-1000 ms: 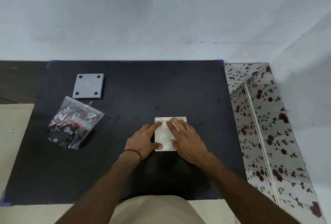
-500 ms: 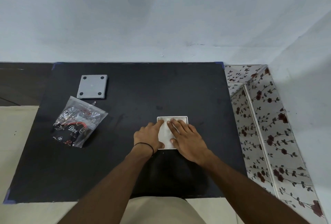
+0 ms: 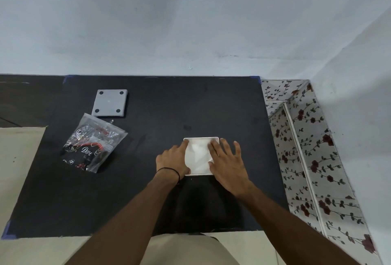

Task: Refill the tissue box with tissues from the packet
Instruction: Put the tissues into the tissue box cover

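A white square tissue box (image 3: 201, 139) lies open on the black mat (image 3: 160, 197), with white tissues (image 3: 198, 156) filling it. My left hand (image 3: 172, 160) rests along the box's left side, fingers touching its far left corner. My right hand (image 3: 228, 163) lies flat with spread fingers over the box's right side, partly covering the tissues. A clear plastic packet (image 3: 93, 144) with dark printed contents lies at the left of the mat. The grey square lid (image 3: 110, 103) with black corner pads lies behind the packet.
A pale wall rises behind the mat. A floral-patterned panel (image 3: 306, 154) runs along the right side. Cream tabletop (image 3: 19, 159) shows to the left and at the near edge.
Both hands moved apart from the middle of the tissues to the box's sides. My right fingers spread wider. More of the tissues shows between the hands.
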